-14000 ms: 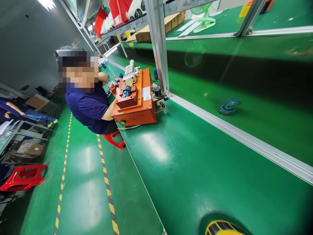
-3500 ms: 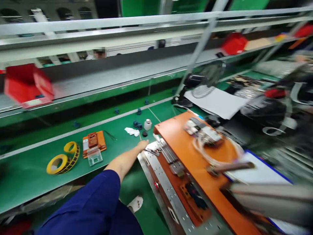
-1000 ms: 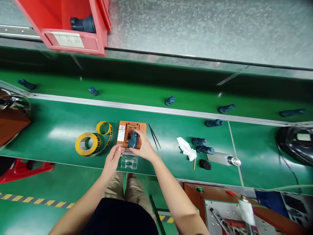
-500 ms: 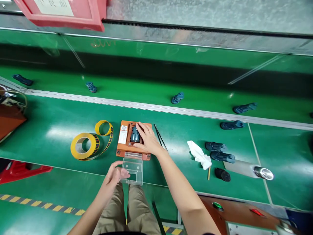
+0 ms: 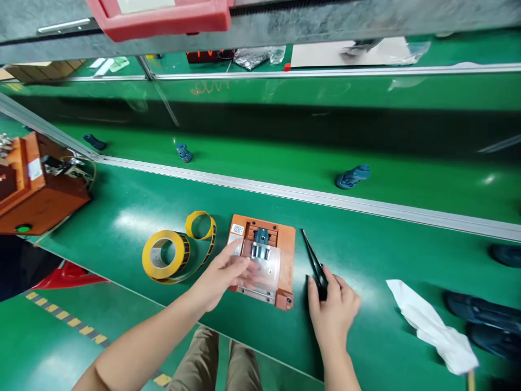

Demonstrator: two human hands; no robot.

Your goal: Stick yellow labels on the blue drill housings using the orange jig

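An orange fixture block lies on the green bench with a dark blue moulded part in its recess. A hinged clear plastic cover lies over the lower half of that part. My left hand is at the cover's left side, fingers stretched and apart, some blurred against the plastic. To the right of the fixture, my right hand pinches a pair of black tweezers near their rear end, the tips pointing away from me.
Left of the fixture sits a yellow roll of labels with a loose curled strip. A white cloth and dark tool housings are at the right. More blue parts rest on the green strip behind the metal rail.
The clear cover has swung up from the front edge onto the fixture. My right hand has left the blue part and taken hold of the tweezers. The view has shifted left.
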